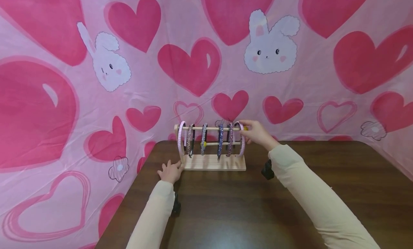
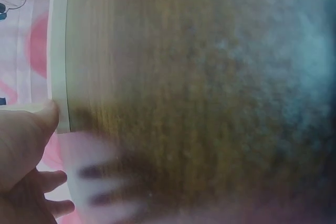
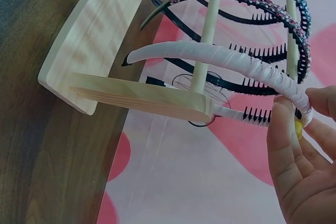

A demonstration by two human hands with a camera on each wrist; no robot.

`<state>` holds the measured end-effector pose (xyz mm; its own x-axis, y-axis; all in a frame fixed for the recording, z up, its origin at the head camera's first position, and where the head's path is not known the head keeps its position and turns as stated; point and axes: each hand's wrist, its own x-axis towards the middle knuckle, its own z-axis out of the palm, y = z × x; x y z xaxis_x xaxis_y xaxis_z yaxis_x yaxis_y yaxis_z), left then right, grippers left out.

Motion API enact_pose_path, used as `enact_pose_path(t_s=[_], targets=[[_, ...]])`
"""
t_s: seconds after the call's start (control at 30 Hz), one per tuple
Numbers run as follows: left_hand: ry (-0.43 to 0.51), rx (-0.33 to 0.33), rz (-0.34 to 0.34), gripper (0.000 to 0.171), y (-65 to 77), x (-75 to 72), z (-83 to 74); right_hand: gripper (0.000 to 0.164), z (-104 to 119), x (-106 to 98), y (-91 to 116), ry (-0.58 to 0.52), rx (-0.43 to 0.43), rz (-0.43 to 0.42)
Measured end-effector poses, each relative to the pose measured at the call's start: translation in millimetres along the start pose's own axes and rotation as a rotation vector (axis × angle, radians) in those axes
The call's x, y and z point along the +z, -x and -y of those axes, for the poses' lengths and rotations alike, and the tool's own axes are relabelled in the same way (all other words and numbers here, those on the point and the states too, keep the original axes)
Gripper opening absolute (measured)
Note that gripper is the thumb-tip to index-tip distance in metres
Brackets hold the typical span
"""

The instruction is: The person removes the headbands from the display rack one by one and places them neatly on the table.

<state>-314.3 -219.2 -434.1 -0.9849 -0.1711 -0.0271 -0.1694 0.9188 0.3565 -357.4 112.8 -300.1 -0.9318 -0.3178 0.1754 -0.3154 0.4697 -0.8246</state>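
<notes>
A wooden headband stand (image 1: 206, 165) holds several headbands along its upper rod. My right hand (image 1: 257, 133) pinches the top of a pale pink ribbon-wrapped headband (image 3: 210, 52) at the rod's right end, close to the yellow end knob (image 3: 298, 129). Glittery headbands in blue (image 1: 220, 139), silver (image 1: 203, 138) and purple-pink (image 1: 230, 143) hang further left, with another pink one (image 1: 180, 139) at the left end. Beside the base's left end is my left hand (image 1: 170, 172), fingers spread; its thumb (image 2: 47, 116) touches the base's edge in the left wrist view.
The stand is near the far edge of a dark brown table (image 1: 226, 209). Behind it hangs a pink cloth (image 1: 232, 80) with hearts and rabbits. A lower rod with a yellow knob (image 1: 204, 144) runs under the upper one.
</notes>
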Motion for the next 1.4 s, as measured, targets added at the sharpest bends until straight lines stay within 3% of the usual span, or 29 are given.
enact_pose_path(t_s=[0.37, 0.73, 1.17, 1.4], targets=[[0.014, -0.016, 0.017, 0.048, -1.4, 0.2, 0.4, 0.051, 3, -10, 1, -0.056, -0.014, -0.044], [0.012, -0.010, 0.027, 0.048, 0.4, -0.9, -1.3, 0.051, 13, -27, 8, 0.023, 0.005, -0.093], [-0.010, -0.009, 0.000, 0.044, 4.7, -5.8, -5.4, 0.053, 15, -50, 20, -0.031, 0.001, -0.112], [0.001, -0.008, 0.027, 0.046, 4.2, -5.6, -4.2, 0.055, 11, -62, 30, -0.061, 0.042, -0.144]])
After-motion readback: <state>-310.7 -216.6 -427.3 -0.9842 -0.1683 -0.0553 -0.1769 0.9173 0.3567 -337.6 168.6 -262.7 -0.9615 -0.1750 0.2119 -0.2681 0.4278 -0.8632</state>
